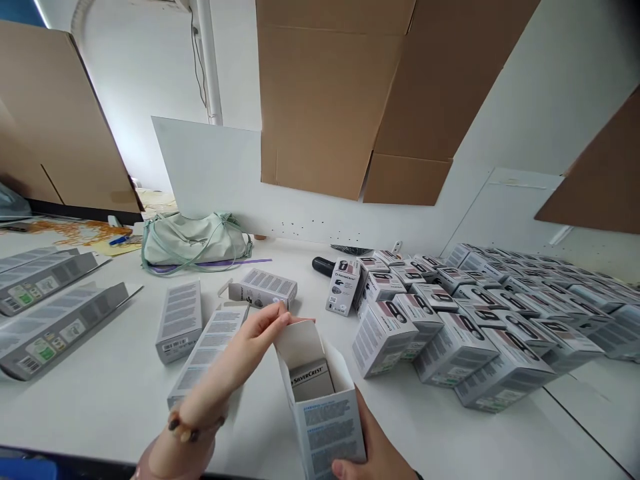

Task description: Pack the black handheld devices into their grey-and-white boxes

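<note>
My right hand (370,450) grips the side of an open, upright printed carton (333,427), its thumb on the front face. Inside the carton sits a smaller grey SilverCrest box (311,380), its lower part hidden. At the carton's top edge, my left hand (267,327) pinches a flap, with the fingertips partly hidden behind it. Under my left forearm lies another carton (210,350) with its end open. To its left is a closed grey carton (179,320), and behind it a carton (265,288) with an open end flap lies on its side.
Many packed SilverCrest boxes (385,337) stand in rows on the right of the white table (280,433). Flattened carton sleeves (55,333) lie at left. A pale green bag (193,240) rests by the back wall, and a black object (323,267) lies behind the boxes.
</note>
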Motion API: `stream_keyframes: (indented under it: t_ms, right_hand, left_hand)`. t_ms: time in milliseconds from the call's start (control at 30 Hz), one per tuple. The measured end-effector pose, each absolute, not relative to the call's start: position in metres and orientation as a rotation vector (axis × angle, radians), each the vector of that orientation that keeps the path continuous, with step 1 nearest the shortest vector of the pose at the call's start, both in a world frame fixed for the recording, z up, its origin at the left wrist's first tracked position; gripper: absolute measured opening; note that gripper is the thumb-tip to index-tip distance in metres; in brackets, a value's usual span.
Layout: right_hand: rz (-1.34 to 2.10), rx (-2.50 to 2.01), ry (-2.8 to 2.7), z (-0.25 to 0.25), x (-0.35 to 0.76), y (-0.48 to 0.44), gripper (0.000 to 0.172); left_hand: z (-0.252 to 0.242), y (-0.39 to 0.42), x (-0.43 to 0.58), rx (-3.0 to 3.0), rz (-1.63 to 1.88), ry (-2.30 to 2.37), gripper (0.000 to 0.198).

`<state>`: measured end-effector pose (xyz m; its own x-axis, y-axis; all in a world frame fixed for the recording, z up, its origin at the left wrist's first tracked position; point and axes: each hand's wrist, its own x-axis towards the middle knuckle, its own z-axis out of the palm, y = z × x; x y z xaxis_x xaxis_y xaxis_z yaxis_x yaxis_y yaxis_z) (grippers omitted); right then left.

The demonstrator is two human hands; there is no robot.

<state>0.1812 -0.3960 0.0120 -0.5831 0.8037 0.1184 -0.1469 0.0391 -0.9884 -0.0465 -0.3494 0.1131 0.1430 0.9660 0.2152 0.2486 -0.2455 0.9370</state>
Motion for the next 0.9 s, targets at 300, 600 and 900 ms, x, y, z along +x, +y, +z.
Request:
stream_keyframes:
  t_ms: [300,600,900]
  right_hand:
    - [1.654,-0.622,-1.582,0.01,0.18,-0.393,0.093]
    - [1.543,-0.588,-1.494,-0.009,0.151,-0.379,0.074]
    - [0.48,-1.423,-2.065,0.095,0.088,-0.237,0.04]
  left_hand:
    - [0.129,-0.344,-0.062,1.949,0.843,1.214,0.031]
    - [0.077,-0.364,-0.059,1.591,1.419,1.012,0.074]
    - [0.035,-0.385,-0.062,1.113,1.571,1.281,0.096]
